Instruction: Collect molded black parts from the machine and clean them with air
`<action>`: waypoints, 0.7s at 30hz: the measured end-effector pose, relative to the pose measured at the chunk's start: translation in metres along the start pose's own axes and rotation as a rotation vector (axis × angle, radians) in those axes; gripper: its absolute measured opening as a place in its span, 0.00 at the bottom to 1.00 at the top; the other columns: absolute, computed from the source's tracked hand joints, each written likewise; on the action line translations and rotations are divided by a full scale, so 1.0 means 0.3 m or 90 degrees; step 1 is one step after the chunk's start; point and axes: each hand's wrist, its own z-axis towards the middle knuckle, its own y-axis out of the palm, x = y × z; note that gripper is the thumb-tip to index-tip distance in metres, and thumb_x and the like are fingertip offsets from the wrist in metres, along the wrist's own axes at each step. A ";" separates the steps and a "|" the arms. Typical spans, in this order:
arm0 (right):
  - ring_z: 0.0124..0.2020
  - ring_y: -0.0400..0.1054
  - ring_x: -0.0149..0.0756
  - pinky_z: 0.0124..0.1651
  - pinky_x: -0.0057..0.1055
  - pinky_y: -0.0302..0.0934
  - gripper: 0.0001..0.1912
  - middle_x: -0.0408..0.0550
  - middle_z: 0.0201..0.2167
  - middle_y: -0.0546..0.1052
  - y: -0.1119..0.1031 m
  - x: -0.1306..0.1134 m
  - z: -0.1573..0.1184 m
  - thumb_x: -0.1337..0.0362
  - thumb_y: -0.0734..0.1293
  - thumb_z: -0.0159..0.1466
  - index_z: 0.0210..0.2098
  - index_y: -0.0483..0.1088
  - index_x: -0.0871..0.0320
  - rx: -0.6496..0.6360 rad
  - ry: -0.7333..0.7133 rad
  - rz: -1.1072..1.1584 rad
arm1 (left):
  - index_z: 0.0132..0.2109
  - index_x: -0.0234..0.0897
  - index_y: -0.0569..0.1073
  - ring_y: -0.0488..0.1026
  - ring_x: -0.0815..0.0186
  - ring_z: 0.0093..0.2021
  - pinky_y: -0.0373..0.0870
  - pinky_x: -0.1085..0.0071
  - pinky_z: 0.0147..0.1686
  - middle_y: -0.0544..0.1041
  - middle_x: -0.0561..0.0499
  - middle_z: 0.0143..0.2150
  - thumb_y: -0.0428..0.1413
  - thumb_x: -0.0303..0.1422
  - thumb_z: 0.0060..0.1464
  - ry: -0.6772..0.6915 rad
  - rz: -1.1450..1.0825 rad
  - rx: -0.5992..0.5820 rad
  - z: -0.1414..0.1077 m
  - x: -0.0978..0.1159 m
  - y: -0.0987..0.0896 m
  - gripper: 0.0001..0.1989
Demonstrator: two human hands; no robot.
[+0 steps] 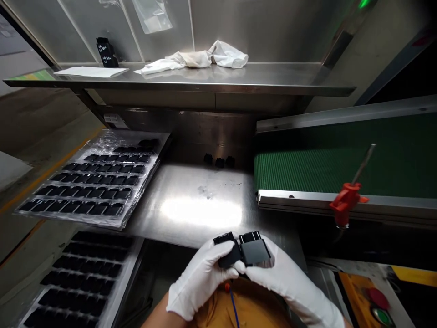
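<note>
Both hands wear white gloves and are close together over the near edge of the steel table [191, 228]. My left hand [211, 266] is closed on a black block-shaped part [229, 251], its thumb across the top. My right hand [269, 264] grips a second black part [254, 249], which has a flat grey face and a ridged far edge. The two parts sit side by side, almost touching. What these parts are I cannot tell. My fingers hide their undersides.
Trays of black parts stand at left, an upper tray [134, 207] and a lower tray [134, 255]. Three small black pieces [220, 162] lie farther back. A green conveyor [307, 168] with a red clamp [344, 202] is at right. White cloths [194, 59] rest on the shelf [273, 77].
</note>
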 end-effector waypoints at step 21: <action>0.38 0.73 0.40 0.43 0.34 0.68 0.18 0.50 0.36 0.79 -0.011 0.090 -0.036 0.51 0.62 0.63 0.46 0.69 0.55 0.204 -0.156 -0.185 | 0.53 0.36 0.70 0.72 0.68 0.36 0.69 0.75 0.33 0.71 0.46 0.43 0.45 0.41 0.65 -0.027 -0.129 -0.137 -0.011 0.013 0.042 0.18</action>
